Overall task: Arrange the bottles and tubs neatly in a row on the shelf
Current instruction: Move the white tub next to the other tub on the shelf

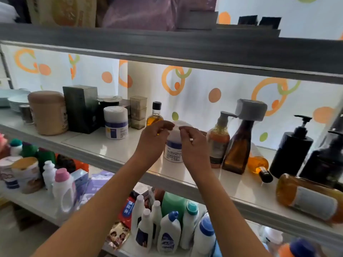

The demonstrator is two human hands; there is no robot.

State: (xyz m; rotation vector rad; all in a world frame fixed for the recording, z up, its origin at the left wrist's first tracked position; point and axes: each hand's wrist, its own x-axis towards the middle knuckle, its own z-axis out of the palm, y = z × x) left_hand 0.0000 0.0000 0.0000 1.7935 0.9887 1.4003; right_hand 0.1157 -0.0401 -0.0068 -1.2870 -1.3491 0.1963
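A white tub with a blue band [173, 147] stands upright on the middle shelf [104, 145]. My left hand [154, 140] and my right hand [194, 145] flank it, with curled fingertips pinching at its lid. A matching white tub [116, 123] stands further left, next to a beige tub [48, 112]. A small oil bottle [155, 115] stands behind my left hand. To the right stand an orange pump bottle [218, 143], a brown bottle with a grey cap [239, 147] and two black pump bottles [291, 151]. A small amber bottle [259, 167] and a large amber bottle [306, 201] lie on their sides.
A dark box [81, 108], small clear boxes [138, 110] and stacked plates [16, 102] fill the shelf's left end. The upper shelf's grey edge [167, 49] hangs close overhead. The lower shelf [33, 203] holds several white bottles and packets.
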